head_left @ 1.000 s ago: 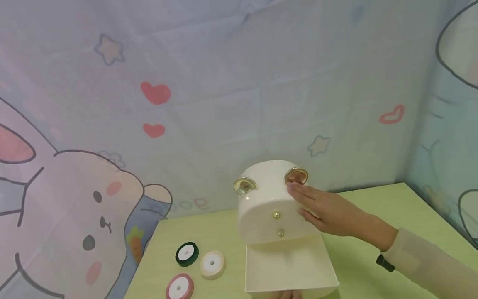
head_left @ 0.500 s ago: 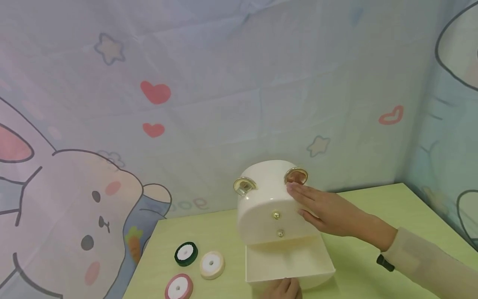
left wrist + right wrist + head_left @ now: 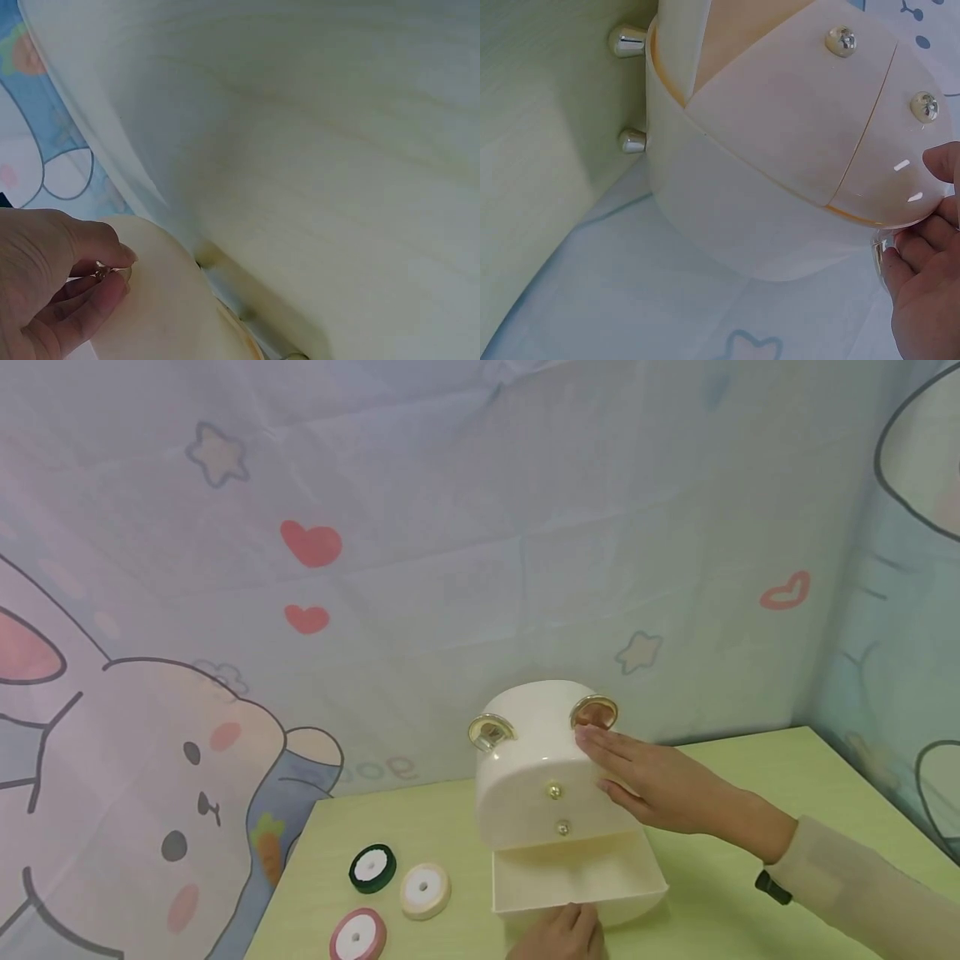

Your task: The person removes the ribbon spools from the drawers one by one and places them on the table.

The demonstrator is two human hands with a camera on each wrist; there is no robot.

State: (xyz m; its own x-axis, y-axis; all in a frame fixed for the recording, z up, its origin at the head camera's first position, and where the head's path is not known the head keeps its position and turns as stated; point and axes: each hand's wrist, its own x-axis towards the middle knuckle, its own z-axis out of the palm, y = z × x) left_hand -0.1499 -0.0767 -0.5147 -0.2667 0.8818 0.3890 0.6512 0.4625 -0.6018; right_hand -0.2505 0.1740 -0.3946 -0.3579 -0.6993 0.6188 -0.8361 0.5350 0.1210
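Observation:
A white rounded storage box (image 3: 517, 810) with gold ears (image 3: 491, 732) stands on the table, and its bottom drawer (image 3: 630, 912) is pulled out part way, with nothing inside. My left hand (image 3: 558, 937) is at the drawer's front; in the left wrist view its thumb and fingers pinch a small gold knob (image 3: 105, 273). My right hand (image 3: 648, 777) rests on the box's upper right side, fingers extended beside the right ear. In the right wrist view its thumb (image 3: 941, 161) lies by the front face and the fingertips sit at the curved top.
Three ribbon spools lie left of the box: a green spool (image 3: 372, 868), a cream spool (image 3: 425, 891) and a pink spool (image 3: 358, 935). Behind the green table (image 3: 757, 785) hangs a cartoon-printed cloth (image 3: 450, 568). Two gold feet (image 3: 633, 140) show under the box.
The drawer has slid part of the way in toward the box, and my left hand has moved forward with it. My right hand has stayed in place on the box.

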